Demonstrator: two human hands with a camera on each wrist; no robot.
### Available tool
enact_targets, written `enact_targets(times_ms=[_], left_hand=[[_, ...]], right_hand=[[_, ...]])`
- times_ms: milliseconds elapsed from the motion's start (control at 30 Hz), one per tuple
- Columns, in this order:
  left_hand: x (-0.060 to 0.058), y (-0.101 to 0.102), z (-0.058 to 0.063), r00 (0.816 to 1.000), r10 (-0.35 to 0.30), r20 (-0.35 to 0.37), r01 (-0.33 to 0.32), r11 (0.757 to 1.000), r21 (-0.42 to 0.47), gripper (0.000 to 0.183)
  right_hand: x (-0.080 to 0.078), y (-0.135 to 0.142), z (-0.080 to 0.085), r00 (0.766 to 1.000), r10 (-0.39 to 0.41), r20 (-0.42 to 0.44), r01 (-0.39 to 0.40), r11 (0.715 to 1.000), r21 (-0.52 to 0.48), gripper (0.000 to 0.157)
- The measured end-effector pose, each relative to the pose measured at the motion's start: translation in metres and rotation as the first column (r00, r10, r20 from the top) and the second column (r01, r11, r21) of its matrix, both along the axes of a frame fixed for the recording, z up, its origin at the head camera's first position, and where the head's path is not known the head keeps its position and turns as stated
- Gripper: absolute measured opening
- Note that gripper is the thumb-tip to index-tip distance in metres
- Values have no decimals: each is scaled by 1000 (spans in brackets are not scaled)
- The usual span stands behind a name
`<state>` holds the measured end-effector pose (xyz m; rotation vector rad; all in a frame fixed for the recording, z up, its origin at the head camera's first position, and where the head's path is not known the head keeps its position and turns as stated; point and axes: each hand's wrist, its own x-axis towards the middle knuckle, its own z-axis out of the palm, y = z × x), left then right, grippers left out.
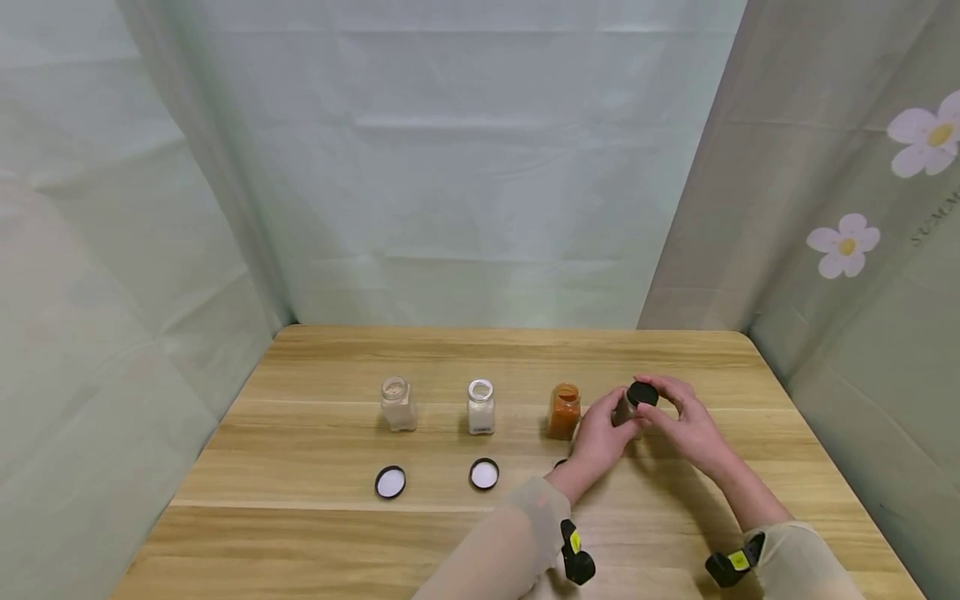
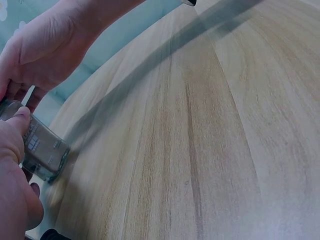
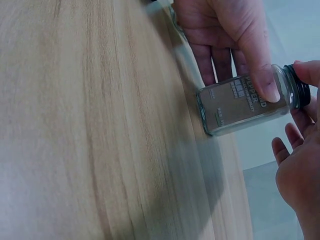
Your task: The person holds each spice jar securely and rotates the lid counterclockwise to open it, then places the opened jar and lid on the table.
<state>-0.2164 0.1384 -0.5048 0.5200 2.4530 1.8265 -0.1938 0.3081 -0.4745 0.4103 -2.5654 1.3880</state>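
A square glass jar of grey-brown powder (image 3: 227,107), with "PEPPER" in its label lettering, is at the right of the row in the head view. My left hand (image 1: 598,435) grips its body, thumb across the lettered side in the right wrist view. My right hand (image 1: 690,427) pinches the black lid (image 1: 642,393) on top between thumb and fingers. In the left wrist view the base of the glass jar (image 2: 47,150) is close over the wooden table. Just left of my left hand stands an uncapped jar of orange powder (image 1: 564,415).
Further left on the table (image 1: 300,467) stand an uncapped jar of white contents (image 1: 481,410) and an uncapped jar of beige powder (image 1: 398,407). Black-rimmed lids lie in front: a left lid (image 1: 390,482), a middle lid (image 1: 484,474), and one mostly hidden behind my left wrist. Pale curtains (image 1: 465,167) surround the table.
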Motion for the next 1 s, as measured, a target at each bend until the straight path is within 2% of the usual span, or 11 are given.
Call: enact_targets(times_ms=[200, 433, 600, 767, 1000], left_hand=[[1, 0, -1, 1000, -11, 25, 11, 1000, -2, 33], [0, 0, -3, 999, -28, 28, 28, 1000, 4, 32], [0, 0, -2, 999, -17, 30, 16, 1000, 4, 35], [0, 0, -2, 999, 1, 36, -1, 1000, -6, 38], [-1, 0, -2, 1000, 5, 12, -5, 1000, -24, 36]], right_hand=[[1, -4, 1, 999, -20, 30, 21, 999, -32, 42], [2, -6, 1, 1000, -23, 21, 24, 999, -45, 43], [1, -5, 1, 999, -27, 45, 30, 996, -79, 50], [1, -5, 0, 996, -75, 47, 80, 990, -115, 57], [1, -9, -1, 990, -141, 7, 141, 981, -133, 54]])
